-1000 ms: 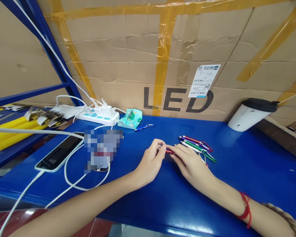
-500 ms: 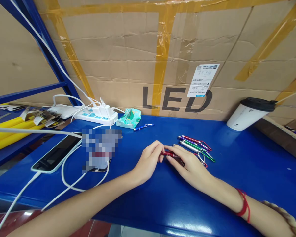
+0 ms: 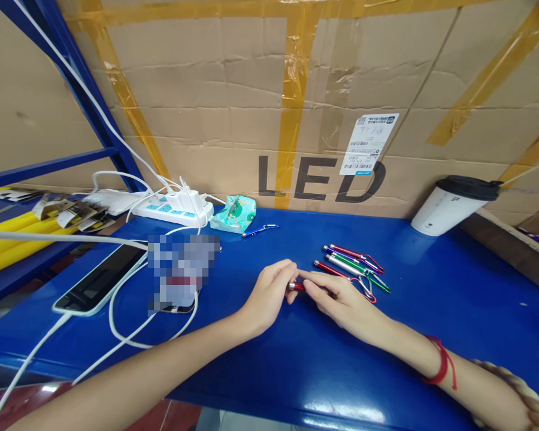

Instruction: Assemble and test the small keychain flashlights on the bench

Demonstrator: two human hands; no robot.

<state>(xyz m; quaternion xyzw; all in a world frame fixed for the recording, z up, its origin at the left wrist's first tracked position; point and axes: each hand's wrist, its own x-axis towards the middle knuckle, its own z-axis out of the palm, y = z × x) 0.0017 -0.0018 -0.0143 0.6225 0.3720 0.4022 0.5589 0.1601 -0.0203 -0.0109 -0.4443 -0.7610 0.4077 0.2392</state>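
In the middle of the blue table (image 3: 269,365), my right hand (image 3: 341,299) is closed on a small red metal penlight (image 3: 299,287), thumb below and forefinger stretched along above it. Its silver end points left and meets the fingertips of my left hand (image 3: 267,296). The left fingers are curled in; whatever lies inside them is hidden. Just beyond my right hand lie several similar penlights with carabiner clips, among them a red one (image 3: 330,269), a silver one (image 3: 339,262) and a green one (image 3: 353,263). A blue penlight (image 3: 256,231) rests farther back.
A phone (image 3: 101,281) and a pixelated item (image 3: 182,269) lie left among white cables. Behind them are a power strip (image 3: 170,209) and a green tissue pack (image 3: 234,214). A lidded paper cup (image 3: 449,206) leans at the back right, before a large cardboard box (image 3: 233,108).
The penlight's silver end, hidden at my left fingers before, now shows. My right hand has shifted its hold on the tube, and the left hand has barely moved.
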